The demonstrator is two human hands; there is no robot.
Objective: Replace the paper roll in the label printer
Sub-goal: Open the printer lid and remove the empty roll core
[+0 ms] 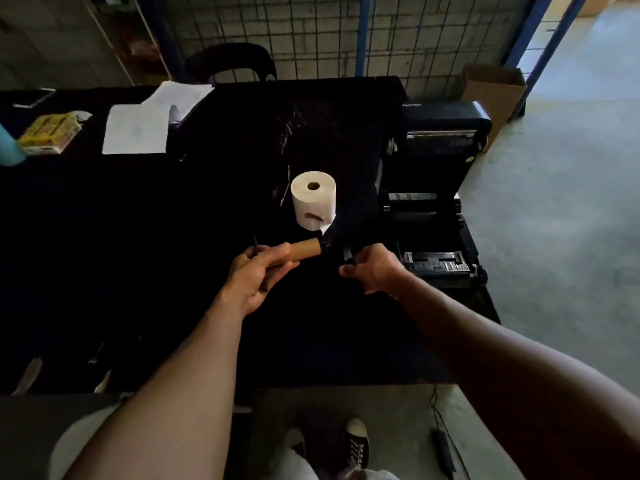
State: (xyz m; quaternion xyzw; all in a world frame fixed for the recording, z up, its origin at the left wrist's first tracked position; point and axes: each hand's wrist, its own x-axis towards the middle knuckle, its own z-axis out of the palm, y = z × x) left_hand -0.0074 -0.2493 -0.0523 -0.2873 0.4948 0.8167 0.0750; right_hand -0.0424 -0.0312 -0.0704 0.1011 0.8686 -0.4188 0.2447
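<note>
- At the bottom of the frame, a black shoe (356,441) stands on the grey floor (554,271). A black cord (443,452) lies to its right.
- Just below the middle, the left hand (256,275) is wrapped tight round a brown cardboard tube (301,252). A black bit sticks out of the tube's right end.
- A little to the right, the right hand (372,271) has its fingers curled round a small black part (348,254). The two hands are apart.
- Both hands are over the black counter (138,271).
- Behind the tube, in the middle of the frame, a fat white paper roll (313,199) stands on its end on the counter. A loose flap hangs at its bottom.
- At the right side of the counter sits the black label printer (433,237). Its lid (446,129) is tipped up and open.
- In the upper left, white papers (138,129) and a yellow box (48,133) lie on the counter.
- In the upper right, a brown carton (495,95) sits behind the printer.
</note>
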